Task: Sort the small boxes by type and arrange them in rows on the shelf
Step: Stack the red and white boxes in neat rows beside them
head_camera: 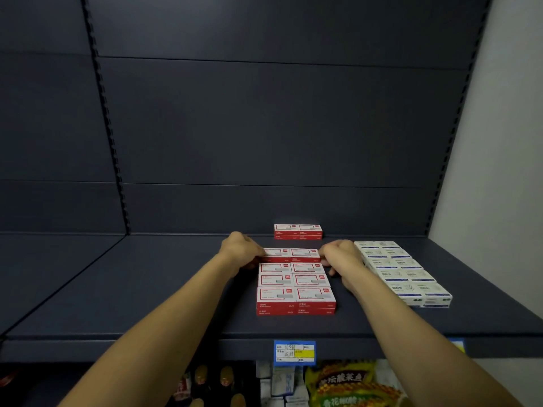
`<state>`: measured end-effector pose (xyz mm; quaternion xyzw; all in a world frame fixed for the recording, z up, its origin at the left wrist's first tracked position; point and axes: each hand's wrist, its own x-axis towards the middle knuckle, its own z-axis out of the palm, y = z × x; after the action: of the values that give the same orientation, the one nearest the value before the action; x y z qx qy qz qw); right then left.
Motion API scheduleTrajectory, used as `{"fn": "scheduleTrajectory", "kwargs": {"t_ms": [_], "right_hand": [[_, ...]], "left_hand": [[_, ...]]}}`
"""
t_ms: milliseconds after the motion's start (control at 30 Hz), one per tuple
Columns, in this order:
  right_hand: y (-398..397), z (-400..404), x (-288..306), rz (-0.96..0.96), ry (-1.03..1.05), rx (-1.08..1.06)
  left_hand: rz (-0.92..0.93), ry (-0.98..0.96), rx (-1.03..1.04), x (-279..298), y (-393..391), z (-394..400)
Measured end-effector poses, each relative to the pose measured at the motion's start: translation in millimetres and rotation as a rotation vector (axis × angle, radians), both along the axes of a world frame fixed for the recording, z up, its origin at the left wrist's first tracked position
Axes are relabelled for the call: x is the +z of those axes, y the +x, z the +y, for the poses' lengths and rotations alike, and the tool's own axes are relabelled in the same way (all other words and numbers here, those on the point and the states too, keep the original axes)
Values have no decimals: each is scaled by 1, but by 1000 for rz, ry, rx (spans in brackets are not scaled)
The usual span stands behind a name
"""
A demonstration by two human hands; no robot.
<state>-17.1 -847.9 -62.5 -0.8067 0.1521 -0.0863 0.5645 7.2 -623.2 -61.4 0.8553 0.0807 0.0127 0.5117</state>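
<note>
A dark shelf (164, 289) is seen from above, and both bare arms are stretched out over it. A block of red-and-white boxes (295, 284) is laid in two columns near the middle of the shelf, the front ones stacked two high. The rearmost pair of red-and-white boxes (291, 254) in that block is held between the two hands: the left hand (241, 250) is curled against its left end, and the right hand (340, 257) is curled against its right end, fingers bent round the box edges. A separate pair of red boxes (298, 231) is stacked further back, against the rear panel and apart from the block. To the right, just beside the right forearm, blue-and-white boxes (402, 271) are arranged in two columns running front to back. A blue and yellow price label (294, 352) is fixed to the shelf's front edge, and packaged goods (346, 383) are stored on the level below
</note>
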Motion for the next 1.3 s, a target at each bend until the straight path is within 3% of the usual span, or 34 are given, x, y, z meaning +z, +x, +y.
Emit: {"fn": "scheduleTrajectory", "kwargs": {"t_ms": [867, 1300], "right_hand": [[-11, -7, -7, -43, -19, 54], [-2, -14, -18, -74, 5, 121]], "left_hand": [[36, -100, -62, -2, -18, 9], [6, -65, -218, 1, -29, 17]]}}
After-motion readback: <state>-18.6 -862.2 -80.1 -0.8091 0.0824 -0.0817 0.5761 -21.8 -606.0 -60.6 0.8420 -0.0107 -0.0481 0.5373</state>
